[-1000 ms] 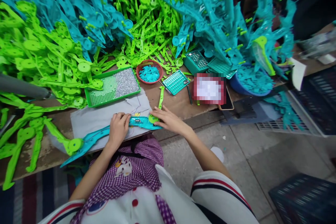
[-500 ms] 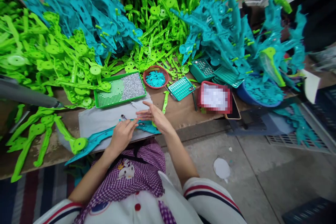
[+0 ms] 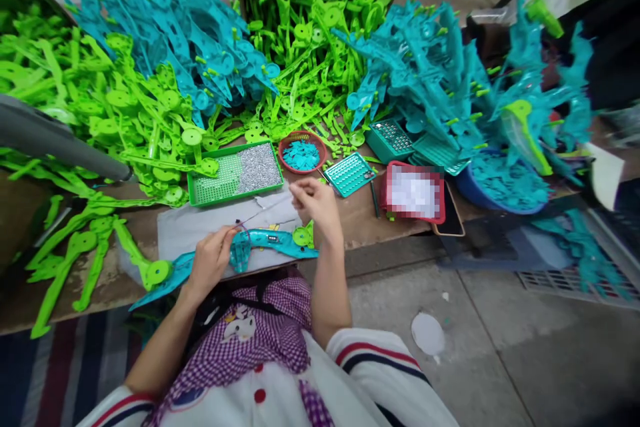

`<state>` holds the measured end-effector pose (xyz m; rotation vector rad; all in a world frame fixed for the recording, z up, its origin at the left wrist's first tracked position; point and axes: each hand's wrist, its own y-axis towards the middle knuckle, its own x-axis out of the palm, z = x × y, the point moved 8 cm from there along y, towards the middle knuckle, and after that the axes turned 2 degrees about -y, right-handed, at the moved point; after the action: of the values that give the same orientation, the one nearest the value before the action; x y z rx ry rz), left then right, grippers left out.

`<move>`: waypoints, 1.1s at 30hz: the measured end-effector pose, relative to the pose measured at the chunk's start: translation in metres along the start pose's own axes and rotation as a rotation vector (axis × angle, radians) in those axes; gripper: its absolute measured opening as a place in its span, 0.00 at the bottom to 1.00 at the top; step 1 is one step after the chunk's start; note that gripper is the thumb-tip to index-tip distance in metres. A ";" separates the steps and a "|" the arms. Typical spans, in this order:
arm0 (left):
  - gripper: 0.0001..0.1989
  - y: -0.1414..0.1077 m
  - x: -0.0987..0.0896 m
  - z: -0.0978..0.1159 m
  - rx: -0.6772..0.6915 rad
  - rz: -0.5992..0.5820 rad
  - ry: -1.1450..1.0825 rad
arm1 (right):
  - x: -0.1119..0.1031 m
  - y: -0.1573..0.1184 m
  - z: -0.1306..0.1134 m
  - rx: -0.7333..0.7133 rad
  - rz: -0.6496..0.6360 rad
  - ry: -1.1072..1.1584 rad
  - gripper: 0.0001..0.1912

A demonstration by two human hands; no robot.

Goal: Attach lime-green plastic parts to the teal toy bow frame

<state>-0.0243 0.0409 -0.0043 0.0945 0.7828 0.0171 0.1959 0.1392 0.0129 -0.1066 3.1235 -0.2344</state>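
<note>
A long teal plastic part (image 3: pixel 273 240) lies across the table's front edge, with lime green round pieces at both ends. Over its left portion, my left hand (image 3: pixel 213 257) is closed, fingertips pinched at one end of a thin, taut strand (image 3: pixel 263 210), which looks like a wire or cord. A tiny dark piece sits at those fingertips. Higher and to the right, my right hand (image 3: pixel 320 210) pinches the strand's other end between thumb and fingers. Beneath both hands is a grey sheet (image 3: pixel 175 230). The strand's exact ends are too small to make out.
A green tray (image 3: pixel 200 200) of small metal pieces, a red basket (image 3: pixel 324 157) of teal bits and a teal dimpled tray (image 3: pixel 349 175) stand beyond my hands. Piles of lime parts (image 3: pixel 120 100) and teal parts (image 3: pixel 175 20) rise behind. At right are a red container (image 3: pixel 415 217) and blue bowl (image 3: pixel 500 203).
My hands were close together over the teal part. The right hand has risen and drawn away, stretching the strand between them, while the left has shifted left, uncovering the part's middle.
</note>
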 end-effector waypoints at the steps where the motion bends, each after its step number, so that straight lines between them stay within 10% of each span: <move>1: 0.21 0.000 -0.001 -0.004 -0.002 -0.034 0.009 | -0.003 -0.007 0.011 0.039 -0.012 -0.017 0.18; 7: 0.33 0.004 -0.010 0.025 0.132 -0.004 0.076 | 0.010 -0.047 0.050 0.160 -0.063 0.089 0.23; 12: 0.15 0.020 0.027 0.083 0.336 -0.119 -0.057 | 0.033 -0.053 0.045 0.191 -0.166 0.252 0.27; 21: 0.16 0.030 0.027 0.070 0.216 -0.090 -0.133 | 0.018 -0.058 0.046 0.186 -0.170 0.252 0.22; 33: 0.08 0.028 0.029 0.089 0.432 0.070 0.033 | 0.004 -0.060 0.050 0.108 -0.041 0.076 0.18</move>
<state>0.0592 0.0628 0.0410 0.5321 0.8064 -0.0850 0.1970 0.0720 -0.0270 -0.1641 3.1775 -0.4167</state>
